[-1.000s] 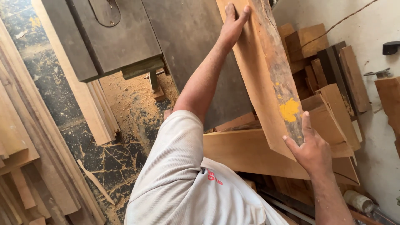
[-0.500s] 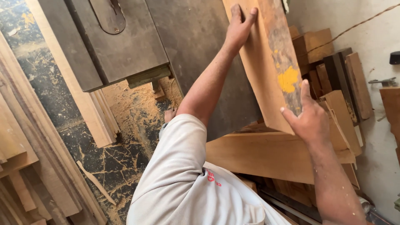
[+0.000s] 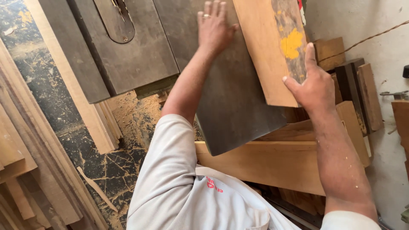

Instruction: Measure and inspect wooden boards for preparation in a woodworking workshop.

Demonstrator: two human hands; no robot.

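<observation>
Sawdust lay over the cracked dark floor (image 3: 51, 98) at the left of the frame, where long wooden strips (image 3: 25, 170) leaned. A dark metal worktop (image 3: 140, 51) filled the upper middle, its saw slot at the top. On it, toward the upper right, rested a wooden board (image 3: 266, 47) with a yellow patch. The left hand (image 3: 215, 27) lay flat with fingers spread, its edge against the board's left side. The right hand (image 3: 313, 85) had its grip closed on the board's near corner, thumb up along the edge. Offcuts (image 3: 272, 164) were stacked below
</observation>
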